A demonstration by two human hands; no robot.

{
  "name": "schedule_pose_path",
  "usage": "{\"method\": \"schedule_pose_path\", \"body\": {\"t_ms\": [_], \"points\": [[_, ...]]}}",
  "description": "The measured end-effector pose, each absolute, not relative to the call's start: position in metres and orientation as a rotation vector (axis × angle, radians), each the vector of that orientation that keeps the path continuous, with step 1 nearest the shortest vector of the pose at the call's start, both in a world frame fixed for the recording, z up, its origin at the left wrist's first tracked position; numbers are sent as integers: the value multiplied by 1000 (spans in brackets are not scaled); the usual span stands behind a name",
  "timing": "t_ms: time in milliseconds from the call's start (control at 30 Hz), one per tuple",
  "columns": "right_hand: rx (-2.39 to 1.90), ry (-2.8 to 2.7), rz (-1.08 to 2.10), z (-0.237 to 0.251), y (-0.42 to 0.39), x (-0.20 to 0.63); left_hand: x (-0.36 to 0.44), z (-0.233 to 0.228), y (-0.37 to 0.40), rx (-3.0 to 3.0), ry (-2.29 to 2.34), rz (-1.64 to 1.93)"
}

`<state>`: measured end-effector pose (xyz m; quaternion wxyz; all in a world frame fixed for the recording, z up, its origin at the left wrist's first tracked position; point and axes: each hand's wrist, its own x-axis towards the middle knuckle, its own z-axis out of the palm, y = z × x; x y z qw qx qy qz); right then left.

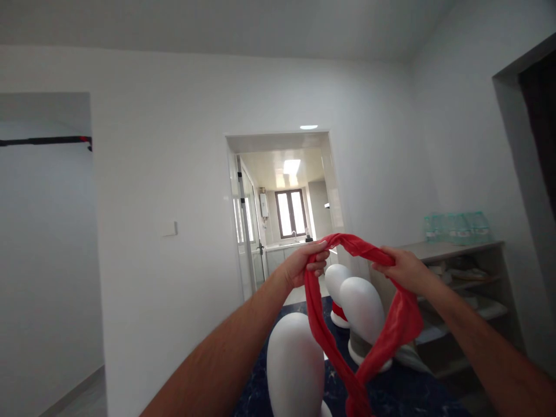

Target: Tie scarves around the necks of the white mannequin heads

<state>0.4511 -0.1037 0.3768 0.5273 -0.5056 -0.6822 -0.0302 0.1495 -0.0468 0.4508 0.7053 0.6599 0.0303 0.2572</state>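
Note:
A red scarf (318,317) is stretched between my two hands, forming a loop whose lower ends cross and hang down. My left hand (306,263) is closed around its left side, and my right hand (402,269) grips it on the right. Just below my left hand stands a white mannequin head (295,365), smooth and without features. Behind the loop are two more white heads, a nearer one (361,307) with a greyish band at its neck and a farther one (337,281) with red cloth at its neck.
The heads stand on a dark blue marbled tabletop (336,385). To the right, an open shelf unit (456,250) holds several items, with bottled water (460,227) on top. Straight ahead, a doorway (278,142) leads to a kitchen with a window (291,213).

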Motion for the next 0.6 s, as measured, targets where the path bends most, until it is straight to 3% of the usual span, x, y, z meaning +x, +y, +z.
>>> {"method": "schedule_pose_path", "body": {"t_ms": [100,400,600], "points": [[-1199,-1628,-14,377,-105,455,150,449,-47,1433,56,577],[-568,-1454,1308,321,-111,382,172,446,-55,1498,67,666],[-403,-1461,1680,264,-110,338,171,439,-51,1501,21,830]]}}
